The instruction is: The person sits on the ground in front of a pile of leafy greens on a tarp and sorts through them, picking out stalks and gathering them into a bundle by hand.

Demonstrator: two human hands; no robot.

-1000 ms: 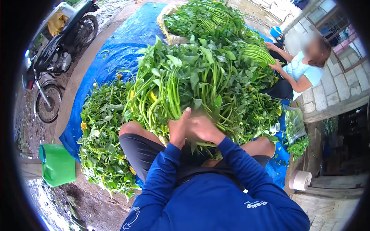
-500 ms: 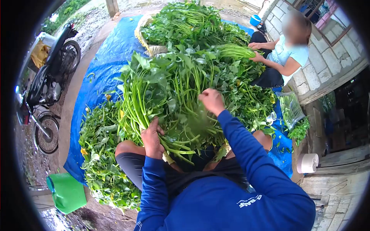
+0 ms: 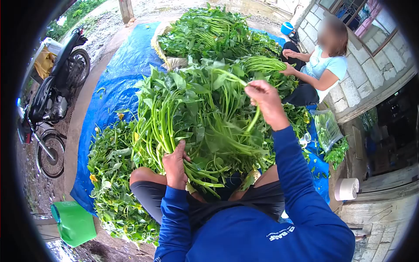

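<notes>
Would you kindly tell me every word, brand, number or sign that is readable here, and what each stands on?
"BASF": in white on the front of the blue shirt.
Smaller line beside that brand: too small to read.
Marks on the side of the motorcycle: too small and blurred to read.
I can make out no other words or numbers.

Daylight falls on wet ground (image 3: 104,31) and, at right, a grey block wall (image 3: 354,85) with a framed window (image 3: 386,21).

A motorcycle (image 3: 53,92) and a green container (image 3: 75,223) are at left, a block wall (image 3: 354,83) at right.
</notes>
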